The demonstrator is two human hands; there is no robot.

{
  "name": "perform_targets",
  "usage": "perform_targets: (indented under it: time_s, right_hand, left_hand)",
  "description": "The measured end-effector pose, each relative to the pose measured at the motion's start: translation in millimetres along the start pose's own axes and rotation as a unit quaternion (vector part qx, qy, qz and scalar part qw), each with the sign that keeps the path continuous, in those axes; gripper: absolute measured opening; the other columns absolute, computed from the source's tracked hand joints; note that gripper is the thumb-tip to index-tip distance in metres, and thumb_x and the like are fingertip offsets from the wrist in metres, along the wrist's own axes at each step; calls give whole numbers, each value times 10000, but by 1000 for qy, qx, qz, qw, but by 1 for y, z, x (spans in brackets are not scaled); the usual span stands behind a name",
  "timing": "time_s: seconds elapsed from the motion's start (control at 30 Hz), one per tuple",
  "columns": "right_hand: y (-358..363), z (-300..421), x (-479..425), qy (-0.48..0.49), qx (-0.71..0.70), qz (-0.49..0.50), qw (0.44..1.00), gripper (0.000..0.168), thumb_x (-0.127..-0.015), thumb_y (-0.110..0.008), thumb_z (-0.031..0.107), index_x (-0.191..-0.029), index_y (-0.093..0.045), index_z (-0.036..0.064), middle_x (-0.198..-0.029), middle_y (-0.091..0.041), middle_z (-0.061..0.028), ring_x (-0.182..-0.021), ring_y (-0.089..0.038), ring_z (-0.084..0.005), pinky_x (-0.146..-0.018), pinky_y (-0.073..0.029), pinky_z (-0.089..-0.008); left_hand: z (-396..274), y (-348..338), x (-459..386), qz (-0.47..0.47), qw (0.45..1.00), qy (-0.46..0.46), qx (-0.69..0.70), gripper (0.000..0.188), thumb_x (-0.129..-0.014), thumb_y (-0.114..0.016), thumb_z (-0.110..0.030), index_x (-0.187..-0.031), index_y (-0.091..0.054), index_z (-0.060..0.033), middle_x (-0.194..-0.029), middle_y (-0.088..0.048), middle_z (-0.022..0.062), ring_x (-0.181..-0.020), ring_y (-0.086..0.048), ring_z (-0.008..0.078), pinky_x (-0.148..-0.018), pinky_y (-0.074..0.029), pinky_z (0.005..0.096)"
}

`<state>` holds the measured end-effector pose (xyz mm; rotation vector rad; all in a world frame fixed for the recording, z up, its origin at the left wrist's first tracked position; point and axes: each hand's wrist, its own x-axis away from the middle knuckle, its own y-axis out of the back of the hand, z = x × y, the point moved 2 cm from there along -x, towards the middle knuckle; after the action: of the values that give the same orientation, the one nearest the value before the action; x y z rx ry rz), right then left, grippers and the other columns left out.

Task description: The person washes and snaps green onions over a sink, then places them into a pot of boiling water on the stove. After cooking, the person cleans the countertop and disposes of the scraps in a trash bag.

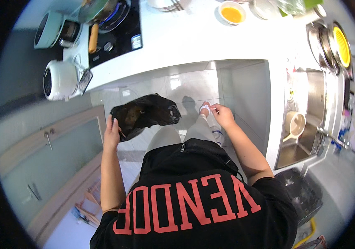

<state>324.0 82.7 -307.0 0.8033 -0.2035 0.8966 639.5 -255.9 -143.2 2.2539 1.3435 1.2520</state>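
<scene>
My left hand (112,133) grips the edge of a black plastic bag (144,115), which spreads out to the right of it above the tiled floor. My right hand (222,115) is in front of my right foot in the view, with thumb and index finger close together; whether something small and white is pinched between them cannot be told. On the white counter ahead stands a bowl of orange liquid (232,15). A pan with a wooden handle (93,38) is over a lit blue flame on the black gas hob (115,46).
A white rice cooker (62,80) stands at the counter's left end. On the right, a steel sink (314,115) holds a cream ladle-like dipper (295,124), near stacked steel pans and a yellow strainer (342,46). A black bin (302,193) stands beside my right elbow.
</scene>
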Motion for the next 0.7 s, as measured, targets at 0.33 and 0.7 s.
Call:
perform_targets:
  time_s: [0.33, 0.7]
  right_hand:
    - [-28, -39, 87, -230, 40, -189, 954, 203, -838, -676, 222, -993, -692, 93, -865, -693, -150, -802, -673, -308, -730, -532, -408]
    - [-175, -109, 12, -334, 55, -208, 918, 189, -801, -688, 243, -924, -681, 100, -928, -683, -151, -860, -660, -346, -745, -523, -452]
  left_hand:
    - [24, -98, -107, 268, 933, -138, -195, 621, -1003, -477, -392, -1498, -280, -71, -907, -609, 76, -844, -563, 197, -805, -457, 307]
    - [103, -251, -187, 358, 862, -259, -248, 535, -998, -465, -377, -1405, -410, -34, -997, -672, 223, -929, -649, 376, -788, -498, 402]
